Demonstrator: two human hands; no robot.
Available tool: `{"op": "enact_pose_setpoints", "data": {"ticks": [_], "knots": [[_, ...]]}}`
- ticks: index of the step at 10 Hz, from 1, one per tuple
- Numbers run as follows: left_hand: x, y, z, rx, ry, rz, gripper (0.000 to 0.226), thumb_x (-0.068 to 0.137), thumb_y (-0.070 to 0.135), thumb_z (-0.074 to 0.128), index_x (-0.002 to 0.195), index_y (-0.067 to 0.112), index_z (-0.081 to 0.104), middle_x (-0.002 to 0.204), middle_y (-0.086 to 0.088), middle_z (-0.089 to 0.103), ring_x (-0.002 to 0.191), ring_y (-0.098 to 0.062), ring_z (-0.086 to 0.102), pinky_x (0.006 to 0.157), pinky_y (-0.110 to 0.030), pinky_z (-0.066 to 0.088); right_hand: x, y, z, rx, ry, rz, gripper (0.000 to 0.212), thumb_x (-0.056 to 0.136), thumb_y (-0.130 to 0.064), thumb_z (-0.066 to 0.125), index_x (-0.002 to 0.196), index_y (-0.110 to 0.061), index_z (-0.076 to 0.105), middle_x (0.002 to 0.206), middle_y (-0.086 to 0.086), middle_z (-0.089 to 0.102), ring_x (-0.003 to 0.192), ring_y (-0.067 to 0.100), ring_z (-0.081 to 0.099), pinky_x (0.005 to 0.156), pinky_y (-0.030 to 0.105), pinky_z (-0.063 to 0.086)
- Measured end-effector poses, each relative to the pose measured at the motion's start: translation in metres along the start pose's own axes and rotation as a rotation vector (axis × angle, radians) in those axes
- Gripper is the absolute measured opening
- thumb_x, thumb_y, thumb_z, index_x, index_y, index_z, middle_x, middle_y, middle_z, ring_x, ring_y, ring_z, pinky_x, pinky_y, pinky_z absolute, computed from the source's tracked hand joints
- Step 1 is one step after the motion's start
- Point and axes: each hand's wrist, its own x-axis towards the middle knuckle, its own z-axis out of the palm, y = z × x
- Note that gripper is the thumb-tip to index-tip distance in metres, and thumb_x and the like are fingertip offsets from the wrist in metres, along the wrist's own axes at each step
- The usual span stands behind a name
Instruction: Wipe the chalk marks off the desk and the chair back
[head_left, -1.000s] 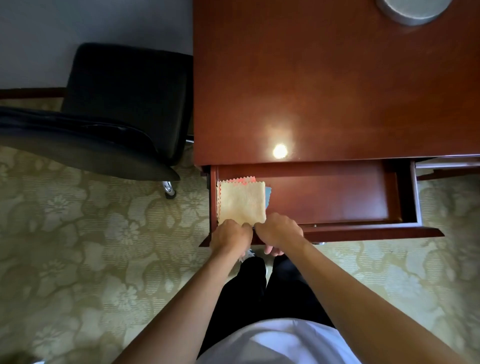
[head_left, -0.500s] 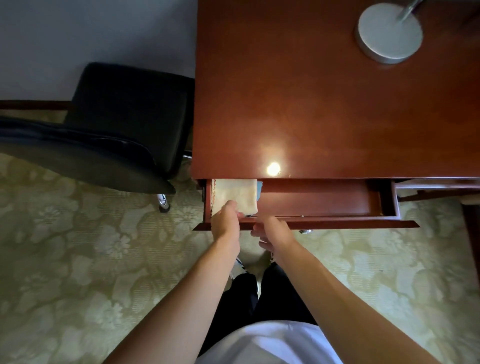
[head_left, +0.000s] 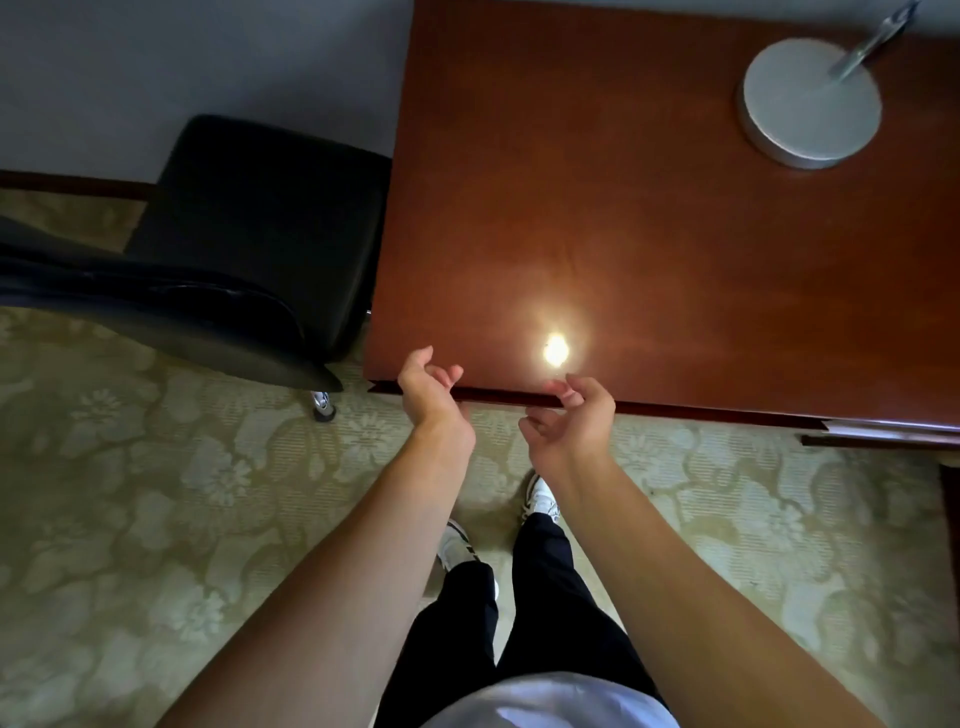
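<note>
The reddish-brown wooden desk (head_left: 649, 234) fills the upper right, its glossy top showing a bright light reflection and no chalk marks that I can make out. Its drawer front (head_left: 493, 397) sits flush under the near edge, hiding the cloths inside. My left hand (head_left: 428, 392) hovers at the desk's near left corner, fingers curled loosely and holding nothing. My right hand (head_left: 571, 423) hangs just in front of the drawer edge, fingers apart and empty. The black padded chair (head_left: 260, 228) stands left of the desk, its curved back (head_left: 156, 312) toward me.
A round silver lamp base (head_left: 810, 104) with a metal stem stands on the desk's far right. Patterned green-beige carpet (head_left: 156, 519) covers the floor. A chair caster (head_left: 322, 405) shows near the desk corner. My legs and white shoes (head_left: 540, 499) are below the desk edge.
The drawer holding the yellow cloth has been pushed fully shut. Both hands have come off the drawer front and lifted, empty, to the desk edge.
</note>
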Motion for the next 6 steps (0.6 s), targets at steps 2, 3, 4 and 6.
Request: {"op": "enact_pose_setpoints", "data": {"ticks": [2,3,4,6], "knots": [[0.002,0.002,0.024,-0.091,0.045,0.028,0.039,0.087,0.032,0.057,0.055,0.020,0.040,0.063,0.005,0.054,0.085,-0.007,0.066,0.109,-0.051,0.027,0.014,-0.022,0.008,-0.012,-0.043,0.049,0.025,0.091,-0.034,0.048,0.106,-0.016,0.057,0.141,0.022,0.052,0.127,0.038,0.047,0.108,0.042,0.040],[0.001,-0.007,0.027,-0.034,0.052,0.055,0.036,0.087,0.032,0.057,0.057,0.021,0.041,0.066,0.005,0.064,0.092,-0.007,0.064,0.100,-0.042,0.032,0.019,-0.024,0.001,-0.051,-0.045,0.076,0.026,0.090,-0.032,0.049,0.096,-0.010,0.061,0.137,0.030,0.052,0.125,0.038,0.049,0.103,0.043,0.044],[-0.006,-0.015,0.028,0.059,0.034,0.100,0.032,0.086,0.030,0.057,0.058,0.021,0.044,0.075,0.005,0.076,0.106,-0.010,0.059,0.102,-0.039,0.031,0.021,-0.032,-0.008,-0.220,-0.099,0.112,0.028,0.090,-0.030,0.051,0.100,-0.010,0.068,0.128,0.033,0.054,0.121,0.039,0.052,0.102,0.043,0.046],[-0.026,-0.021,0.043,0.446,-0.006,0.180,0.010,0.089,0.021,0.061,0.080,0.019,0.065,0.093,0.001,0.071,0.102,-0.018,0.063,0.102,-0.043,0.042,0.016,-0.069,-0.009,-0.541,-0.156,0.035,0.013,0.094,-0.020,0.056,0.101,-0.013,0.064,0.105,0.017,0.069,0.086,0.030,0.062,0.076,0.037,0.055]]}}
